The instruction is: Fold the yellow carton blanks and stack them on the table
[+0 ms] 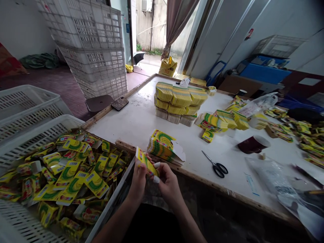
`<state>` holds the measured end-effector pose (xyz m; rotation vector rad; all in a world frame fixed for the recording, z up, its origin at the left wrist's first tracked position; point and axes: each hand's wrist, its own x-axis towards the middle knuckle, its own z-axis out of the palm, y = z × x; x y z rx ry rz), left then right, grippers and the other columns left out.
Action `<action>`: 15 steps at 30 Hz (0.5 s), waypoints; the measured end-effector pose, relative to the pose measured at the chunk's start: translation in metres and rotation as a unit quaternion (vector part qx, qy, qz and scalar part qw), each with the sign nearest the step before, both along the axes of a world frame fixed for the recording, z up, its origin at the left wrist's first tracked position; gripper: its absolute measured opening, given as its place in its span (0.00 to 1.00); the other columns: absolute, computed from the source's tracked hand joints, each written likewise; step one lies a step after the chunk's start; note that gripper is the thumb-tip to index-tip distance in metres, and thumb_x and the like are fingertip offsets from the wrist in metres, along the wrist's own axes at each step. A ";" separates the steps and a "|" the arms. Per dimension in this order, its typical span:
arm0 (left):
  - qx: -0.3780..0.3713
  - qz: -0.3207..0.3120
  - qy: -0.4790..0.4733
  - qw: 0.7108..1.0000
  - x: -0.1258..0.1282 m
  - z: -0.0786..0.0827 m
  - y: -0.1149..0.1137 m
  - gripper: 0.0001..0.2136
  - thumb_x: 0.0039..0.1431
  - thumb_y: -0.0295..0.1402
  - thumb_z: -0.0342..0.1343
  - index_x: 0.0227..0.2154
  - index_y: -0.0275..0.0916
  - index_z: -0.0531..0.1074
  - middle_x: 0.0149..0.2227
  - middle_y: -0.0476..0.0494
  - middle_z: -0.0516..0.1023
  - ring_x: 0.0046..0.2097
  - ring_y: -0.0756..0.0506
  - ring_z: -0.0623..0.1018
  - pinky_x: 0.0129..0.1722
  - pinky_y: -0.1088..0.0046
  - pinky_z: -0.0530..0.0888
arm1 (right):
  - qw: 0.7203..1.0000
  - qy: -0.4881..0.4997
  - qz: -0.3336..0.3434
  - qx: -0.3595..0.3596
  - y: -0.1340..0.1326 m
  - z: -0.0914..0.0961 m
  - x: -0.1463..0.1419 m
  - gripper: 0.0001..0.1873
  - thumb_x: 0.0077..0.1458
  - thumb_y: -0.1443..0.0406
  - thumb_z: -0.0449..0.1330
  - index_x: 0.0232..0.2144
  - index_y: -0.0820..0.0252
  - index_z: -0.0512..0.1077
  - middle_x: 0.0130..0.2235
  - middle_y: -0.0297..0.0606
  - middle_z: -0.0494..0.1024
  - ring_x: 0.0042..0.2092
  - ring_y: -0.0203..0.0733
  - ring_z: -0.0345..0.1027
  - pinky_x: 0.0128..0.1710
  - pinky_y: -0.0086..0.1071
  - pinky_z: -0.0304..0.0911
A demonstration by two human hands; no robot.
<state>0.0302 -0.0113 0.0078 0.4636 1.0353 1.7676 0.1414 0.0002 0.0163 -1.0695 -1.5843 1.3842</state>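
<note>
Both hands hold one small yellow-and-green carton [146, 162] in front of my body, close to the table's near edge. My left hand [139, 176] grips its left side. Around its lower right end close the fingers of my right hand [165, 180], with white coverings on some fingertips. Just beyond the hands, a stack of flat yellow-green cartons [162, 145] rests on the table [111, 130]. To my left, a white plastic crate [73, 126] holds many similar cartons, lying loosely in a heap.
Bundled cartons [181, 98] form a block mid-table. Black-handled scissors [219, 168], a dark mug [253, 144] on its side and a clear plastic bag [272, 179] lie to the right. A phone [119, 104] is at the left edge. Stacked white crates [101, 57] stand behind.
</note>
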 end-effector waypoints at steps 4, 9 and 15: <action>-0.007 -0.013 0.056 0.998 -0.003 -0.001 -0.002 0.15 0.43 0.40 0.68 0.32 0.38 0.74 0.30 0.49 0.78 0.31 0.49 0.76 0.34 0.75 0.73 | 0.999 -0.016 -0.029 0.031 0.007 0.000 0.007 0.05 0.55 0.63 0.56 0.32 0.59 0.70 0.28 0.32 0.70 0.31 0.37 0.62 0.31 0.28 0.60; -0.018 -0.058 0.055 0.997 -0.021 0.002 -0.004 0.14 0.50 0.42 0.63 0.32 0.35 0.76 0.30 0.43 0.80 0.32 0.44 0.78 0.36 0.69 0.74 | 0.995 -0.053 -0.025 0.080 0.012 0.005 0.022 0.06 0.55 0.66 0.55 0.30 0.59 0.72 0.28 0.34 0.74 0.30 0.38 0.67 0.30 0.28 0.62; 0.067 -0.204 0.246 0.945 -0.069 0.031 -0.011 0.41 0.46 0.62 0.51 0.58 0.40 0.62 0.55 0.34 0.71 0.54 0.35 0.71 0.53 0.62 0.67 | 0.918 -0.189 0.058 0.343 0.006 0.033 0.040 0.13 0.57 0.73 0.53 0.35 0.54 0.75 0.32 0.36 0.76 0.35 0.41 0.67 0.40 0.36 0.63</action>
